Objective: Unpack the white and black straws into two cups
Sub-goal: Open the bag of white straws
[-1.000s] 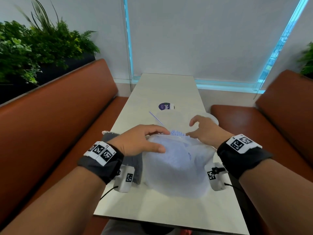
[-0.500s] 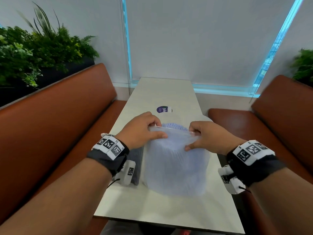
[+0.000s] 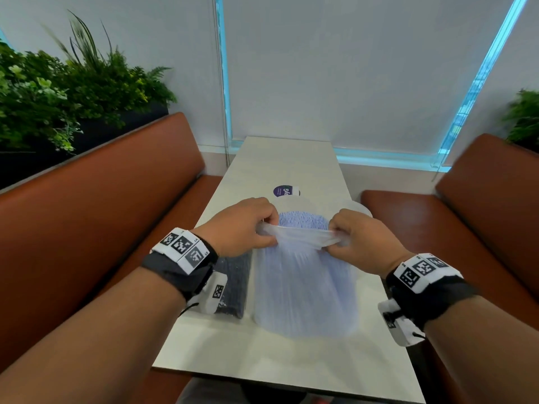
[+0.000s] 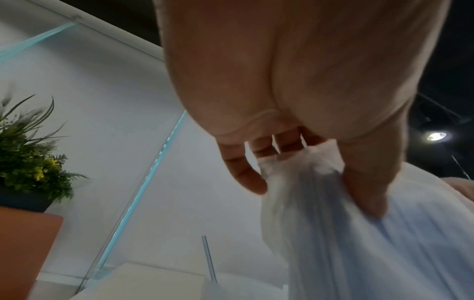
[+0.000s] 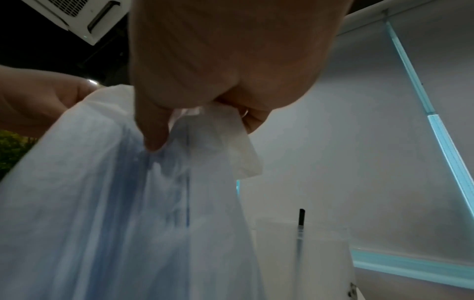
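Note:
A clear plastic bag of white straws (image 3: pixel 303 290) stands upright on the table (image 3: pixel 262 354). The straw ends (image 3: pixel 302 221) show at its open top. My left hand (image 3: pixel 267 228) pinches the left part of the bag's top edge, and my right hand (image 3: pixel 335 239) pinches the right part. The film is stretched between them. A pack of black straws (image 3: pixel 233 284) lies flat to the left of the bag. Behind the bag stand two translucent cups. The left wrist view shows a clear straw (image 4: pixel 209 259) in one. A black straw (image 5: pixel 300 219) stands in the other cup (image 5: pixel 328 253).
A round purple sticker (image 3: pixel 283 191) lies on the table beyond the cups. Brown bench seats (image 3: pixel 102 228) run along both sides of the narrow table. Plants (image 3: pixel 58 97) stand behind the left bench, and a blind-covered window closes the far end.
The bag went from lying under my hands to standing upright. Both hands took hold of its top edge and now pull the film taut between them.

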